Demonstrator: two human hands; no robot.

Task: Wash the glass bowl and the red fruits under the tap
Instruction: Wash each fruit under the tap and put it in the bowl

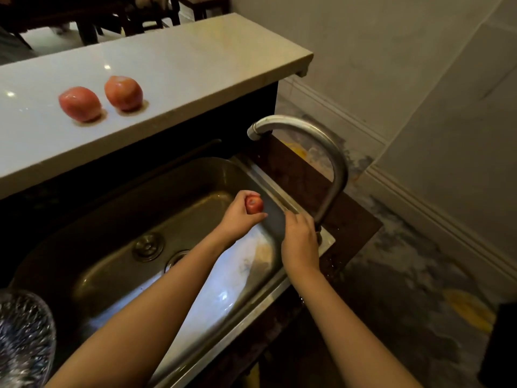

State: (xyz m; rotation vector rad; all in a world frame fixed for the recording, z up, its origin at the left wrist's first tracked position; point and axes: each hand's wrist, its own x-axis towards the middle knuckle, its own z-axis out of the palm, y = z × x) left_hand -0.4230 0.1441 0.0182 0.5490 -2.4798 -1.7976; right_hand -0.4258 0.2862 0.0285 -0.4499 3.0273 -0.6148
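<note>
My left hand [237, 219] holds a small red fruit [254, 204] over the right end of the steel sink [112, 275], below the spout of the curved tap [316, 141]. No water stream shows. My right hand [300, 242] rests at the tap's base on the sink rim, fingers bent down. Whatever is under them is hidden. Two more red fruits [79, 103] [123, 93] lie wet on the white counter [181, 71] behind the sink. The patterned glass bowl [25, 340] stands at the lower left, partly cut off by the frame edge.
The sink has a drain [148, 246] near its middle. A dark brown ledge [349, 217] surrounds the tap. To the right, a patterned floor [405, 275] and white wall. Dark chairs [134, 15] stand beyond the counter.
</note>
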